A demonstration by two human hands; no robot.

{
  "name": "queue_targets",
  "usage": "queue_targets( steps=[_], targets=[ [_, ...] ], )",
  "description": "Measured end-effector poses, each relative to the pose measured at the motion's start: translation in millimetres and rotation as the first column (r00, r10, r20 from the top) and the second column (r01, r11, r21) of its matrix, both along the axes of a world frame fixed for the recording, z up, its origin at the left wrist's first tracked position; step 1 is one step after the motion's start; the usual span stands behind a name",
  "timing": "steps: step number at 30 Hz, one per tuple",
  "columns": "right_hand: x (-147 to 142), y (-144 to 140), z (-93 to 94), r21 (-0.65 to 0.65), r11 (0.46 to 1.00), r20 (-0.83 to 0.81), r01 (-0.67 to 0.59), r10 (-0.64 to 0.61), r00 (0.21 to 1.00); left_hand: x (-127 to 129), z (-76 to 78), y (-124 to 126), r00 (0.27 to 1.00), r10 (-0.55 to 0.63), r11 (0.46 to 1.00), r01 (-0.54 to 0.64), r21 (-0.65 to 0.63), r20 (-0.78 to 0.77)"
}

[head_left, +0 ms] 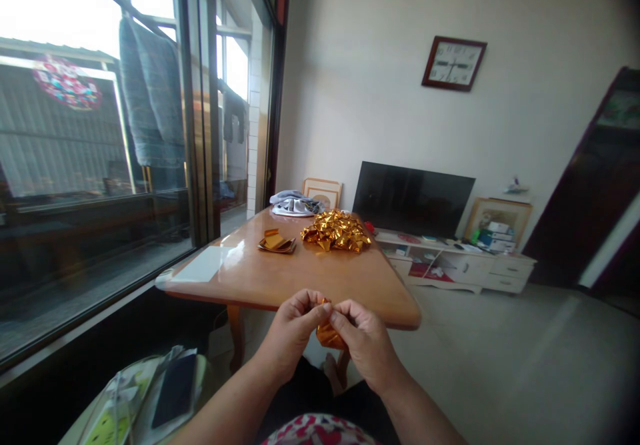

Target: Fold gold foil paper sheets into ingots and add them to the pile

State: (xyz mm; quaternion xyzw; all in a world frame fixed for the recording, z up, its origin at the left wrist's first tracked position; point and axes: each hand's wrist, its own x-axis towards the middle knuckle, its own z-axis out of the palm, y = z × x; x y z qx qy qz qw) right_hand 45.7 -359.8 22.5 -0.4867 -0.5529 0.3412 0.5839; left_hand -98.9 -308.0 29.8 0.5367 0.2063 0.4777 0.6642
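My left hand (295, 328) and my right hand (363, 335) meet just off the near edge of the wooden table (250, 278). Between them, both pinch a piece of shiny gold foil paper (330, 337) at its top; its folded lower part hangs below my fingers. Farther back on the table lies a heap of crumpled or folded gold foil pieces (337, 232). Left of that heap rests a small stack of flat gold-brown sheets (277, 242). What my fingertips cover of the foil is hidden.
A white sheet (203, 264) lies at the table's left, by the window. Folded clothes (297, 203) sit at its far end. Beside my left arm, a phone (175, 390) rests on a low surface. A television (413, 198) stands on a white cabinet (465, 268) beyond.
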Motion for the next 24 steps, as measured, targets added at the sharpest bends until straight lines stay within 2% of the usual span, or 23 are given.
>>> queue_targets(
  steps=[11, 16, 20, 24],
  targets=[
    [2, 0, -2.0, -0.012, 1.000, 0.005, -0.025, 0.025, 1.000, -2, 5.7, -2, 0.994, 0.092, 0.993, -0.087, 0.080, -0.066],
    [1, 1, 1.5, 0.000, 1.000, 0.019, -0.010, 0.010, 1.000, 0, 5.0, 0, 0.994, 0.059, 0.995, -0.051, 0.090, -0.092],
    [3, 2, 4.0, -0.009, 1.000, -0.010, -0.024, 0.024, 1.000, 0, -0.5, 3, 0.994, 0.092, 0.991, -0.085, 0.099, -0.062],
    [7, 3, 5.3, 0.006, 1.000, 0.006, 0.014, -0.014, 1.000, -1, -4.6, 10, 0.990, 0.142, 0.988, -0.142, 0.060, 0.008]
  ],
)
